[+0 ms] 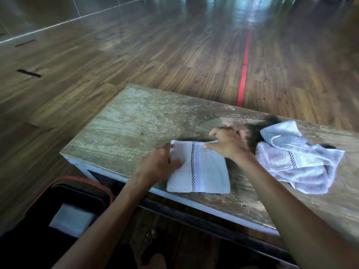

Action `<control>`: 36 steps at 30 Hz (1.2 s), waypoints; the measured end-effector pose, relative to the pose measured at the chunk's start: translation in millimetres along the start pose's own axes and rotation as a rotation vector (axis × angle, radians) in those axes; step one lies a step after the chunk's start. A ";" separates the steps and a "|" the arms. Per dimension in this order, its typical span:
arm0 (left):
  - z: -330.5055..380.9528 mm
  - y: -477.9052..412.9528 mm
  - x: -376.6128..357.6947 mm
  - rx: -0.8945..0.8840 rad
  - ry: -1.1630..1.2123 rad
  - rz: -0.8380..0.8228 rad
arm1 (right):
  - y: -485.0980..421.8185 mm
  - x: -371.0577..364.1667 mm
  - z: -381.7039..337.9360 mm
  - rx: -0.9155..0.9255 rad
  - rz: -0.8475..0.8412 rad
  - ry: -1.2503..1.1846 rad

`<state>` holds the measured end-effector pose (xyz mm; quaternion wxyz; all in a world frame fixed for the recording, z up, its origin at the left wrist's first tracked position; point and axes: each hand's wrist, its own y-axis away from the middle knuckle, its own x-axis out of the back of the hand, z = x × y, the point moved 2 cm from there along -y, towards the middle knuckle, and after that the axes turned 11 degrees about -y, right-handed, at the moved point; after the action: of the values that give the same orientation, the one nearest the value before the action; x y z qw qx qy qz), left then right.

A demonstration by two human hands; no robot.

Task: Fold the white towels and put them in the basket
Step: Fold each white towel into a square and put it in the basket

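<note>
The folded white towel with a black checked stripe [202,171] is made of soft, matt terry cloth, as is the crumpled white towel [297,160]. The worn wooden tabletop [139,121] is seen as matt, rough and stained. The brown wood-plank floor [136,61] is finished glossy.

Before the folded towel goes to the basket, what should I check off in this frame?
1. Folded towel squared up on the table: ok.
2. Left hand grips its left edge: ok.
3. Right hand at its far edge, thumb on top; firm grip: cannot tell.
4. Basket open at lower left, stowed towel inside, room beside it: ok.
5. Crumpled towel folded: not ok.
</note>
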<state>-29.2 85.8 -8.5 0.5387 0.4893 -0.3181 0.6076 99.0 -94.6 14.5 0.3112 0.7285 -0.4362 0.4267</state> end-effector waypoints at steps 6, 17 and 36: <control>-6.0 -12.1 -3.9 0.092 0.131 0.171 | 22.0 -10.1 19.9 -0.102 0.091 -0.325; -22.7 -44.5 -14.0 0.001 0.478 0.273 | 23.0 -4.9 33.5 -0.048 0.174 -0.573; -18.2 -51.1 -21.1 0.033 0.393 0.340 | 8.5 -14.3 44.3 -0.038 0.113 -0.769</control>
<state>14.3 106.3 -41.3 0.4724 0.3102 -0.2750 0.7778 103.1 -129.5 -17.1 0.1141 0.8042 -0.5684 0.1308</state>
